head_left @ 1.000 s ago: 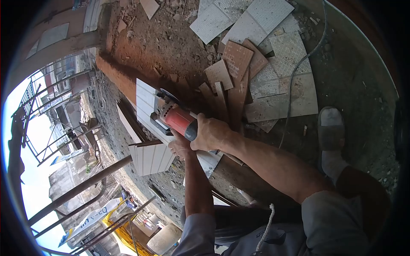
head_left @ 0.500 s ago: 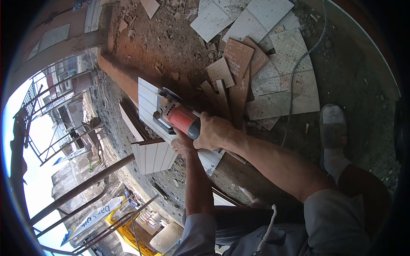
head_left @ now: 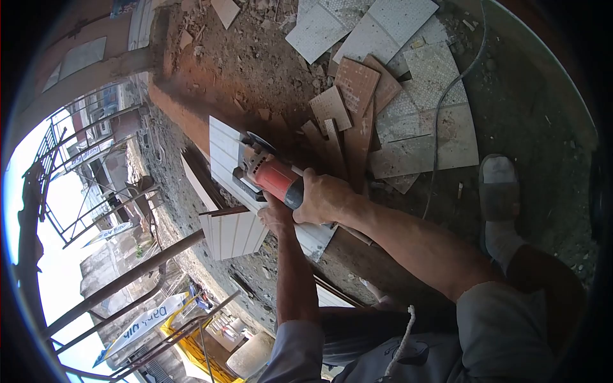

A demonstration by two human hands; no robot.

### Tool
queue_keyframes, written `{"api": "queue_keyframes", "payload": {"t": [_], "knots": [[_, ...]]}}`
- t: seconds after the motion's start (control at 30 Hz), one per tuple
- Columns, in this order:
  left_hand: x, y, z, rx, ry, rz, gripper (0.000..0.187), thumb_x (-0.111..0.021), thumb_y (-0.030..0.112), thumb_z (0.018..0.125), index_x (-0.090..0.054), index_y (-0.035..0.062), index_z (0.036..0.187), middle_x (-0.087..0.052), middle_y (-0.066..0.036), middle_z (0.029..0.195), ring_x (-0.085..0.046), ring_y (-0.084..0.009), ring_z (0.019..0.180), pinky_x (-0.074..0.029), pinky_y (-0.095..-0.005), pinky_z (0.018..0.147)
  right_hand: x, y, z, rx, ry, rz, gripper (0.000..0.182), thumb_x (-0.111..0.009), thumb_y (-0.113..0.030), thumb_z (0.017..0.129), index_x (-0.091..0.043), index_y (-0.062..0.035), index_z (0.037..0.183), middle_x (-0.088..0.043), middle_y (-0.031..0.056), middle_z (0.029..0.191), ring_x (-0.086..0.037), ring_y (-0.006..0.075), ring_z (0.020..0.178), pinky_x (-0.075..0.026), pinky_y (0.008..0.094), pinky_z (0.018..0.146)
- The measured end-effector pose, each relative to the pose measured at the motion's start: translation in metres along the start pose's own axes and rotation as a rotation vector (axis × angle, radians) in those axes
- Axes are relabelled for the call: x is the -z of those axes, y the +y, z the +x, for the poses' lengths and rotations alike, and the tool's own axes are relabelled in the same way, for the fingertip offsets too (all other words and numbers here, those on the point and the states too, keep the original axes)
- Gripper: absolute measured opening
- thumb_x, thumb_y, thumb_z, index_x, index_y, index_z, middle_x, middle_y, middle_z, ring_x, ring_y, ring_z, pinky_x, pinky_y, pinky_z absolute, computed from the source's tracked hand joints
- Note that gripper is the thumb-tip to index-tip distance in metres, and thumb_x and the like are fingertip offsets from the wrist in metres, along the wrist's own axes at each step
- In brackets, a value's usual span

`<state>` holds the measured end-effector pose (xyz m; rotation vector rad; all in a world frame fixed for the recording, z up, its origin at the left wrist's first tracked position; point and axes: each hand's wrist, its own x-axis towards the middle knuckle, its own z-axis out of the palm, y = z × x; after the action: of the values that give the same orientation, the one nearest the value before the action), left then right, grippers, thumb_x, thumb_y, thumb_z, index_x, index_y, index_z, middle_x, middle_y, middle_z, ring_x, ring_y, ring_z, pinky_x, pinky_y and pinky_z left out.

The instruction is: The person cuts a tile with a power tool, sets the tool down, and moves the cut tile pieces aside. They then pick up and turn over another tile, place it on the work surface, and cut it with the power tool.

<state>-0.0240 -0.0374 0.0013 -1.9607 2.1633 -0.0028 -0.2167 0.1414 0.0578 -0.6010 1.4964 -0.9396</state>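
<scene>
My right hand [head_left: 324, 196] is wrapped round the back end of a red and black angle grinder [head_left: 276, 179]. The grinder's disc [head_left: 260, 142] meets the right-hand edge of a white striped tile [head_left: 225, 150], where dust blurs the cut. Just below the tool, my left hand [head_left: 276, 216] closes on the tile's near edge. Its thumb lies close to the grinder body, and whether it touches is hard to see. Under the held tile lies another striped tile [head_left: 235, 233], tilted on the ground.
Broken brown tiles [head_left: 355, 83] and pale textured tiles [head_left: 440, 137] lie in a heap to the right. A cable [head_left: 437, 150] runs across them. My foot in a sandal [head_left: 499, 188] stands on the dirt. Metal bars [head_left: 128, 290] and a banner [head_left: 143, 322] are at left.
The grinder and both hands appear slightly to the right in the picture, along with the surroundings. Both hands keep the same holds.
</scene>
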Motion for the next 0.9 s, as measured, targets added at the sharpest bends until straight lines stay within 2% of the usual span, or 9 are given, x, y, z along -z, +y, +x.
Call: {"api": "queue_keyframes", "payload": {"t": [0.03, 0.23, 0.47, 0.73, 0.9], "knots": [[0.001, -0.001, 0.000, -0.022, -0.051, 0.026, 0.070, -0.066, 0.049, 0.086, -0.027, 0.0372, 0.143, -0.045, -0.035, 0.118, -0.051, -0.0546, 0.113, -0.048, -0.0555, 0.090, 0.000, 0.000, 0.000, 0.006, 0.003, -0.004, 0.076, -0.072, -0.035, 0.067, -0.043, 0.0118, 0.119, -0.065, 0.0350, 0.100, -0.068, 0.0435, 0.097, -0.055, 0.0436, 0.089], [-0.002, -0.003, -0.003, -0.095, 0.025, -0.013, 0.067, -0.067, 0.048, 0.085, -0.030, 0.0364, 0.140, -0.046, -0.036, 0.117, -0.051, -0.0563, 0.112, -0.047, -0.0568, 0.090, 0.000, 0.001, -0.001, -0.002, -0.006, -0.007, 0.076, -0.072, -0.035, 0.067, -0.043, 0.0119, 0.119, -0.065, 0.0349, 0.100, -0.068, 0.0437, 0.097, -0.055, 0.0437, 0.089], [-0.010, -0.012, 0.007, -0.040, -0.002, -0.045, 0.062, -0.068, 0.046, 0.083, -0.039, 0.0328, 0.136, -0.048, -0.036, 0.113, -0.055, -0.0546, 0.106, -0.047, -0.0570, 0.089, 0.003, 0.000, -0.007, -0.007, -0.005, -0.023, 0.076, -0.072, -0.036, 0.068, -0.043, 0.0108, 0.120, -0.065, 0.0342, 0.101, -0.068, 0.0428, 0.098, -0.054, 0.0427, 0.089], [-0.006, -0.020, 0.003, -0.295, 0.053, 0.046, 0.066, -0.073, 0.046, 0.077, -0.042, 0.0317, 0.133, -0.054, -0.032, 0.102, -0.060, -0.0510, 0.095, -0.049, -0.0560, 0.083, 0.001, 0.003, -0.006, -0.028, -0.020, -0.043, 0.077, -0.072, -0.037, 0.068, -0.042, 0.0098, 0.121, -0.065, 0.0329, 0.102, -0.068, 0.0419, 0.098, -0.054, 0.0423, 0.089], [-0.007, -0.015, -0.006, -0.268, 0.131, 0.035, 0.072, -0.074, 0.048, 0.075, -0.040, 0.0336, 0.137, -0.051, -0.033, 0.106, -0.057, -0.0523, 0.098, -0.049, -0.0558, 0.083, 0.001, 0.003, -0.009, -0.026, -0.018, -0.044, 0.077, -0.072, -0.037, 0.069, -0.042, 0.0097, 0.121, -0.065, 0.0329, 0.102, -0.068, 0.0419, 0.098, -0.055, 0.0425, 0.089]]}}
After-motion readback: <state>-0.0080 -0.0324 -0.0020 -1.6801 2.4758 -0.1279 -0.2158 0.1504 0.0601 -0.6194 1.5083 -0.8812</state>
